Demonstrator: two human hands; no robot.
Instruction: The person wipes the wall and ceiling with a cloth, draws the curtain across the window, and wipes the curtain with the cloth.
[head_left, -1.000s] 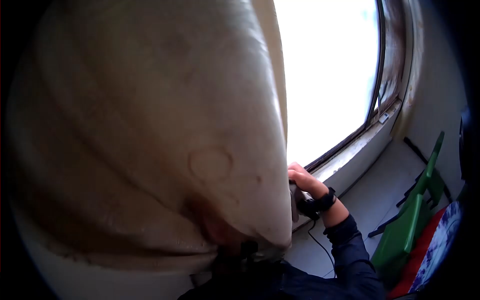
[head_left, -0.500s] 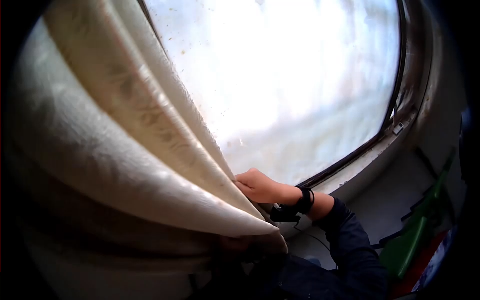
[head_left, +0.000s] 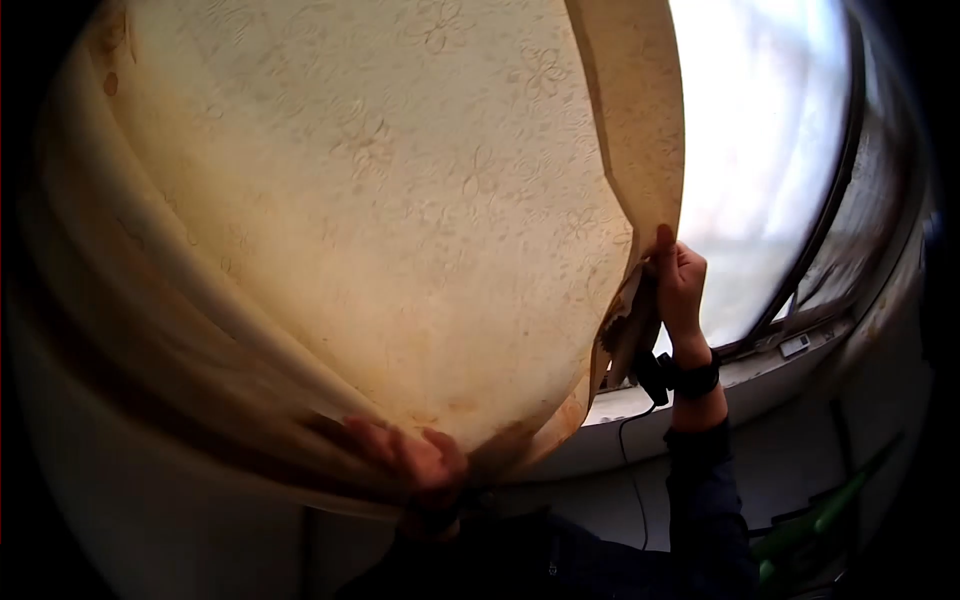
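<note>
A cream curtain (head_left: 430, 230) with an embossed flower pattern spreads across most of the view, its lower part brownish and stained. At its right edge my right hand (head_left: 681, 290) pinches the border between thumb and fingers; the edge just below looks ragged. Low in the view, my left hand (head_left: 415, 455) is against the curtain's lower folds, slightly blurred. Its fingers stretch to the left with the thumb apart. A black band with a small dark device (head_left: 680, 375) is strapped round my right wrist, and a thin cable hangs from it.
Behind the curtain is a bright window (head_left: 760, 150) with a dark frame. A small white object (head_left: 795, 346) lies on the windowsill (head_left: 745, 372). At lower right stands a green chair-like object (head_left: 815, 525).
My right hand has moved right and up with the curtain's edge, spreading the cloth over much of the window. My left hand, mostly hidden before, now shows against the lower folds.
</note>
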